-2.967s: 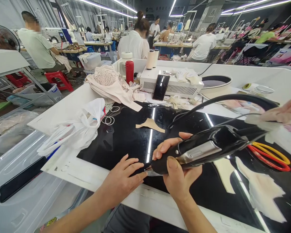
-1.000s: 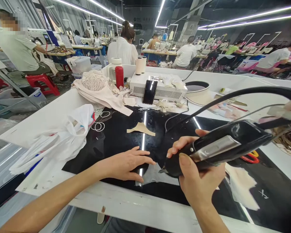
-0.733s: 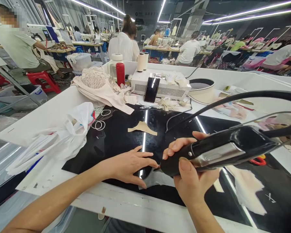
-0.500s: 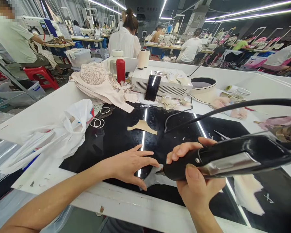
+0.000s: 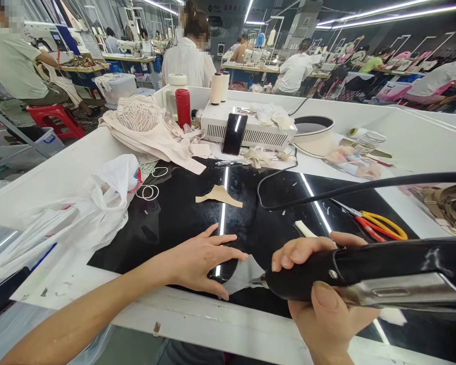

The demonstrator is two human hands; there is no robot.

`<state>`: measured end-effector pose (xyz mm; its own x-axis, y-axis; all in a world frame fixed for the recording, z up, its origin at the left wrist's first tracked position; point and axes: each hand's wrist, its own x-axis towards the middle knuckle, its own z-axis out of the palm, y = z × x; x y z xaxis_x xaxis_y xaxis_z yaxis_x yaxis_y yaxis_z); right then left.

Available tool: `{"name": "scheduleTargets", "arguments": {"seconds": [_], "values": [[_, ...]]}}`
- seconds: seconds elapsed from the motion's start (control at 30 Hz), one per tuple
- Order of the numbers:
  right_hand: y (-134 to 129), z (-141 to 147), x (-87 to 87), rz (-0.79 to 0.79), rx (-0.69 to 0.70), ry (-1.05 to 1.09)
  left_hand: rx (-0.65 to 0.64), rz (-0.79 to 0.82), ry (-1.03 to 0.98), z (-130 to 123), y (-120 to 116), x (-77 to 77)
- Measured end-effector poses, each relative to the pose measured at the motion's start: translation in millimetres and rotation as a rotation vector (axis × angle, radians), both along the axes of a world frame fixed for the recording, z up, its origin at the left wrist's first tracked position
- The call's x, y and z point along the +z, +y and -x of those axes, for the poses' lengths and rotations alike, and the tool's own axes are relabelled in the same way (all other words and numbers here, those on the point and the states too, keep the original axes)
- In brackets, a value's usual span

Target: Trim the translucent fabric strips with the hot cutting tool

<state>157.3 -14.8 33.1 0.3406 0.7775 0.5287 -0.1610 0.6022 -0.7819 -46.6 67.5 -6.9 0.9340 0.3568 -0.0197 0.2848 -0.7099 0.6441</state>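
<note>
My right hand point(image 5: 323, 299) is wrapped round a thick, black corded handheld tool point(image 5: 387, 268) with a metal lever along its side. The narrow metal tip points left onto a thin, see-through grey-white piece of material point(image 5: 247, 271) on the black work sheet point(image 5: 167, 228). My left hand point(image 5: 201, 263) lies palm down with fingers spread. Its index fingertip and thumb are at the edges of the see-through piece. Beyond it lies a beige curved fabric piece point(image 5: 219, 195), touched by neither hand.
Orange- and red-handled scissors point(image 5: 380, 225) lie at the right, beyond the tool. The tool's black cable point(image 5: 349, 192) crosses the sheet. A phone point(image 5: 234, 133) leans on a white vented box point(image 5: 266, 134). A white plastic bag point(image 5: 102, 208) and beige bras point(image 5: 144, 126) are at the left.
The tool and my right hand have moved right and slightly down, drawing the tip along the see-through piece. My left hand stays nearly in place. The scissors now show clearly.
</note>
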Motion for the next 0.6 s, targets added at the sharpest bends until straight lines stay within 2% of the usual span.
{"name": "scheduleTargets", "arguments": {"seconds": [0.37, 0.6], "values": [[0.8, 0.1, 0.1, -0.003, 0.001, 0.0, -0.088, -0.177, 0.066, 3.1, -13.0, 7.2], [13.2, 5.8, 3.4, -0.048, -0.042, 0.053, -0.08, -0.275, 0.04, 5.8, -17.8, 1.8]]}}
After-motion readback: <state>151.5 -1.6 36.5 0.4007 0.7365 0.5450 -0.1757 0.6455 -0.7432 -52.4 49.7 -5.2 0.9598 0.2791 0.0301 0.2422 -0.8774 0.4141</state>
